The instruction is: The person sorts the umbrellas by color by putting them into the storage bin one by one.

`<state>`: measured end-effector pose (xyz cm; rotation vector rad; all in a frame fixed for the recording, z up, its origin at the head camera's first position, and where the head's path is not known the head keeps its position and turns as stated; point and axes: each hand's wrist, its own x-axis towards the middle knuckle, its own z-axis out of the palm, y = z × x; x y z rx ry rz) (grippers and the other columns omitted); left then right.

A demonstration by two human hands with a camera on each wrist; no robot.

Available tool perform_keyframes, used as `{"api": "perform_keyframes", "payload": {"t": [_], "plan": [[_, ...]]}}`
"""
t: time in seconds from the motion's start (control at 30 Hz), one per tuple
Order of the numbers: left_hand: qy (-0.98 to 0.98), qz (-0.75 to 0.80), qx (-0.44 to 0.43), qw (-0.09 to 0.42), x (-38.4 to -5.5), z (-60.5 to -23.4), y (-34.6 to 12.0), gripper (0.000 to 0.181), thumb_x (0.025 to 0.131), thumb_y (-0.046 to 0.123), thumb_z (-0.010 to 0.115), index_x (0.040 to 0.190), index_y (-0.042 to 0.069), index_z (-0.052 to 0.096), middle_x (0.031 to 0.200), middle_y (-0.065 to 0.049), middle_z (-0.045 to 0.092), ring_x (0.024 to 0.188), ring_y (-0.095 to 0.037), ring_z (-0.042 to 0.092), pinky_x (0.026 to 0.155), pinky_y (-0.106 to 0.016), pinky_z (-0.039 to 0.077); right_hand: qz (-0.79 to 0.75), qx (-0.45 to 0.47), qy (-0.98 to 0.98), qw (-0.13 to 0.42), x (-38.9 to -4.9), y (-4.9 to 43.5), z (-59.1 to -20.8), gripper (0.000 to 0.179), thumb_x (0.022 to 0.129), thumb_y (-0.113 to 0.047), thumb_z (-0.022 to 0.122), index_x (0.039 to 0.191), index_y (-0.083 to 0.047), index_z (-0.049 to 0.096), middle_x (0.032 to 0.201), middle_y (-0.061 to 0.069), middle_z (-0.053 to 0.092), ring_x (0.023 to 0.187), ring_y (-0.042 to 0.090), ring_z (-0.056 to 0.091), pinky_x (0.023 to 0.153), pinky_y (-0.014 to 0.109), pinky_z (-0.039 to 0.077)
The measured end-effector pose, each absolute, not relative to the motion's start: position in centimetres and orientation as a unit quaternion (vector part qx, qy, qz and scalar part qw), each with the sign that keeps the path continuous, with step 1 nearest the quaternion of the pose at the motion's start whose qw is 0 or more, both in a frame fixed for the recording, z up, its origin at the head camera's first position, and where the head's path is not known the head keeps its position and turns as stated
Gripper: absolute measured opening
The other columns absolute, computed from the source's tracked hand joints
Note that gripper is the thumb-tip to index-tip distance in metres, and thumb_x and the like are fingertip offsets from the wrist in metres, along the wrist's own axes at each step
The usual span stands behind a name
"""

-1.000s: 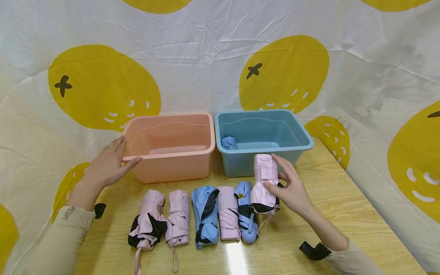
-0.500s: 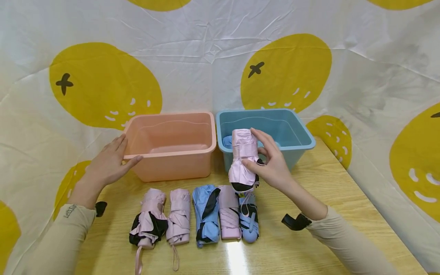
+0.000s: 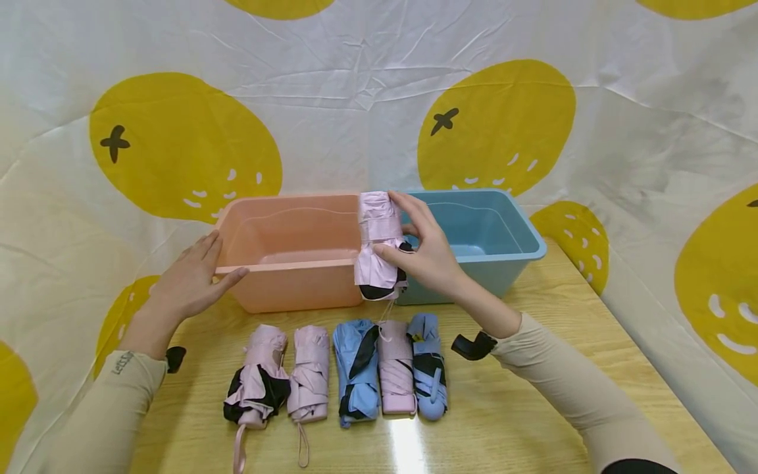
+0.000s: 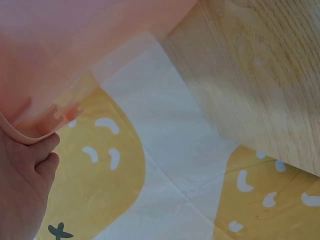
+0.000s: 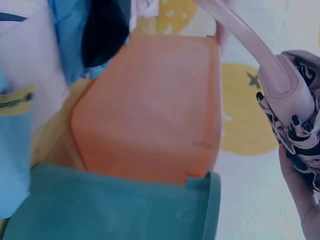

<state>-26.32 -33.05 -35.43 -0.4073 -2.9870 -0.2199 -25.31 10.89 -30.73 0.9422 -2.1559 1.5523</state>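
1. A folded pale pink umbrella (image 3: 374, 227) is held roughly upright in front of where two bins meet, apart from the row of umbrellas below. Whether it touches either bin is unclear.
2. The right hand (image 3: 428, 253) grips it from the side: thumb across the front, index finger near the top edge.
3. It looks light, with soft, satiny cloth around a probably stiff core. The cloth may slip, so the banded middle seems the best hold. The right wrist view shows its hard-looking handle (image 5: 290, 95) and strap (image 5: 245, 35); the loose folds and black lining nearby could snag.
4. The left hand (image 3: 188, 280) rests on the left corner of the pink bin (image 3: 296, 286), thumb spread over the front rim; it holds no umbrella.
5. Beside that bin, on the right, is a blue bin (image 3: 491, 280).
6. In front, five folded umbrellas lie in a row, left to right: pink (image 3: 263, 349), pink (image 3: 309, 372), blue (image 3: 355, 388), pink (image 3: 395, 368), blue (image 3: 429, 362).
7. Everything stands on a glossy wood-grain table (image 3: 503, 408), with a bright reflection near the front.
8. Behind hangs creased white cloth (image 3: 367, 145) printed with large yellow fruit shapes.
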Motion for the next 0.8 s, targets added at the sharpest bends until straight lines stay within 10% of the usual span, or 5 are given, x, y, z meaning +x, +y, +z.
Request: {"api": "perform_keyframes", "payload": {"t": [0.8], "plan": [[-0.987, -0.074, -0.13, 0.063, -26.4, -35.6, -33.1, 0.103, 0.103, 0.067, 0.043, 0.16, -0.013, 0.013, 0.169, -0.033, 0.01, 0.154, -0.054, 0.014, 0.125, -0.065, 0.014, 0.602, 0.327, -0.716, 0.132, -32.9, 1.5, -29.8, 0.081, 0.088, -0.003, 0.078, 0.159, -0.011, 0.039, 0.155, 0.011, 0.034, 0.102, 0.034, 0.07, 0.083, 0.035, 0.063]]}}
